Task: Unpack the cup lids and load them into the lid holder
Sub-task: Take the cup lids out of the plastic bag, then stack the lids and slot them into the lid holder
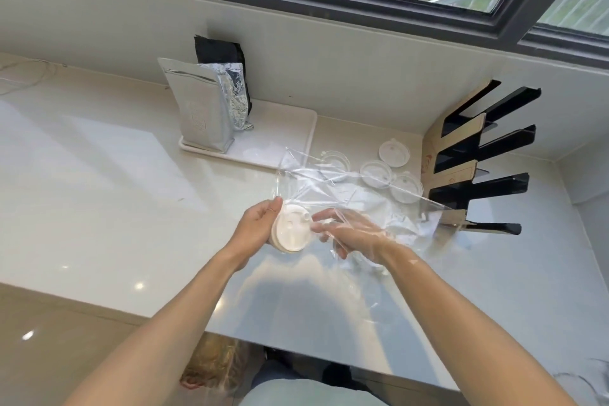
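My left hand (255, 224) grips a short stack of white cup lids (291, 232) above the counter, fingers curled round its far edge. My right hand (349, 232) is inside the clear plastic bag (329, 181), fingers stretched toward the stack, touching its right side. The bag spreads to the right over the counter. Several loose clear lids (393, 152) lie on the counter behind the bag. The black lid holder (478, 158) with slanted slots stands at the right against the wall; I see no lids in its slots.
A white tray (280, 132) at the back holds a silver pouch (201, 109), a crumpled foil bag and a black bag. The counter's front edge runs below my forearms. A window ledge lines the back wall.
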